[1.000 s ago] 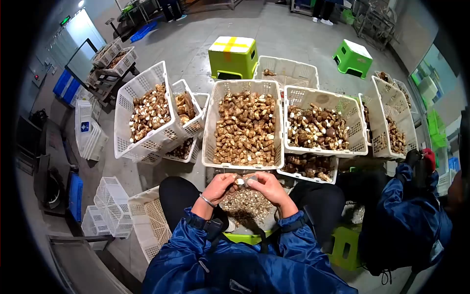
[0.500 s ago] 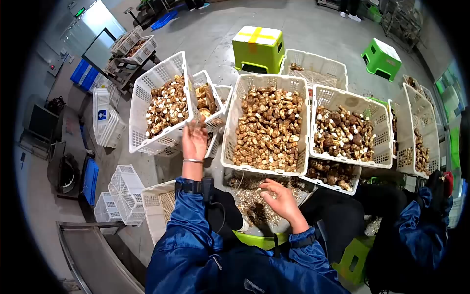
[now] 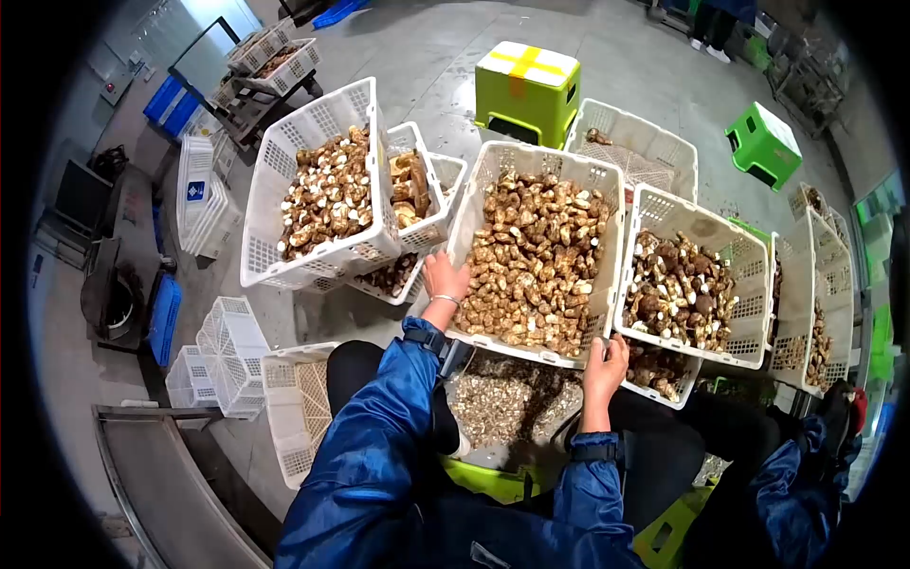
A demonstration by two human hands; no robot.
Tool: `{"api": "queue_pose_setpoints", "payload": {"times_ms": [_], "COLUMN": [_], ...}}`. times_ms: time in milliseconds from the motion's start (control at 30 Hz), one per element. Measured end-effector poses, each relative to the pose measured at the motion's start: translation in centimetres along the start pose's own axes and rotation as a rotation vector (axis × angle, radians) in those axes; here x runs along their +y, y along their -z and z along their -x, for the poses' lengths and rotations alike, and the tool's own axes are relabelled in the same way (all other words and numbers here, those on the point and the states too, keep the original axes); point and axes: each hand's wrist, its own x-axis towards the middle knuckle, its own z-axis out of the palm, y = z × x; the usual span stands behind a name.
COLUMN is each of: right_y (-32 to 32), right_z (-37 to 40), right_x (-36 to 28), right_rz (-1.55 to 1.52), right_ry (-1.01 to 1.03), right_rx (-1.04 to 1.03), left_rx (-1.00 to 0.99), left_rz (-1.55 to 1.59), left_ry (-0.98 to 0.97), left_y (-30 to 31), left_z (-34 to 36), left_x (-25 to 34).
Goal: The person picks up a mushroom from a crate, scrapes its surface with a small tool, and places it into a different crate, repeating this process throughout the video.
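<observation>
A white plastic crate (image 3: 611, 256) full of brown and white mushrooms (image 3: 531, 261) stands in front of me, slightly askew. My left hand (image 3: 445, 277) grips its left side wall, some fingers hidden. At the near right corner, my right hand (image 3: 607, 365) holds the rim with the thumb on top. Right of it, a second crate (image 3: 749, 327) holds darker mushrooms (image 3: 678, 284), above a lower crate (image 3: 690, 391). To the left, a tilted crate (image 3: 261, 223) carries more mushrooms (image 3: 327, 194). Small trimmings (image 3: 502, 408) lie below, between my knees.
Green stools (image 3: 521, 104) (image 3: 766, 147) stand beyond the crates. Stacked white crates (image 3: 237, 356) and a metal-framed table (image 3: 175, 484) are on the left. A co-worker's blue sleeve (image 3: 796, 484) is close by on the right. Another person stands far back.
Both my hands, free in the air before, have come onto the middle crate: the left on its side, the right on its near corner. The crate has turned slightly. The view has shifted too.
</observation>
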Motion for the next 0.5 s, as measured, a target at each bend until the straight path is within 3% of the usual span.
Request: {"api": "queue_pose_setpoints", "payload": {"times_ms": [33,67,133,267,300,333,433,467,500], "right_y": [-0.8,-1.5,-1.6,-2.2,-1.5,-2.8,-3.4,-4.2,-2.3], "right_z": [-0.6,-1.1,-2.6,-3.9,-3.8,-3.8,-2.7,-2.9,-2.5], "right_x": [0.8,1.6,2.4,2.1,0.7,3.4,2.3,2.8,0.8], "right_rz": [-0.045,-0.06,-0.058,-0.054,-0.079,-0.116,-0.322,-0.403,-0.437], "right_ry": [-0.062,0.005,-0.153,-0.179,-0.231,-0.256,-0.226,-0.192,-0.279], "right_rx": [0.018,0.06,-0.083,-0.127,-0.147,-0.101,0.129,0.198,0.147], "left_rx": [-0.011,-0.034,-0.045,-0.149,-0.175,-0.145,-0.174,-0.224,-0.201], "left_rz": [0.0,0.0,0.156,0.264,0.114,0.131,0.057,0.246,0.237], "left_ry": [0.044,0.077,0.202,0.229,0.235,0.217,0.213,0.282,0.254], "left_y": [-0.8,-1.5,-3.2,-4.4,-3.1,-2.9,-2.4,-3.2,-1.4], "left_z": [-1.1,-2.1,-3.4,-5.1,-4.7,-4.3,-3.3,-3.1,-1.9], "left_x": [-0.5,-1.1,-2.0,-3.7,-2.5,-2.2,-2.2,-3.2,-2.2]}}
